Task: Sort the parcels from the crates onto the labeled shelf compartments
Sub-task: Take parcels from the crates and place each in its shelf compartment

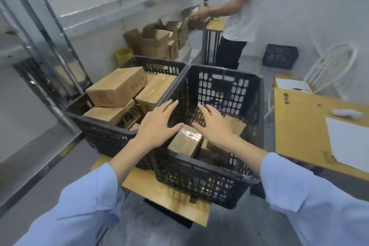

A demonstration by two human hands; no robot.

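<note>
Two black plastic crates stand side by side on a low wooden board. The right crate [225, 86] holds a few cardboard parcels at its bottom; a taped brown parcel [185, 142] lies between my hands. My left hand [157, 124] and my right hand [214, 124] hover over this crate, fingers spread, holding nothing. The left crate [103, 136] is filled with several larger cardboard parcels, the top one [116, 89] lying tilted. The metal shelf [50, 32] runs along the left side.
Another person in a white shirt [245, 6] works at a small stand at the back. Open cardboard boxes [157, 40] are piled by the wall. A wooden table [303, 128] with a white sheet stands at right, a white chair [331, 66] and another dark crate [279, 56] behind.
</note>
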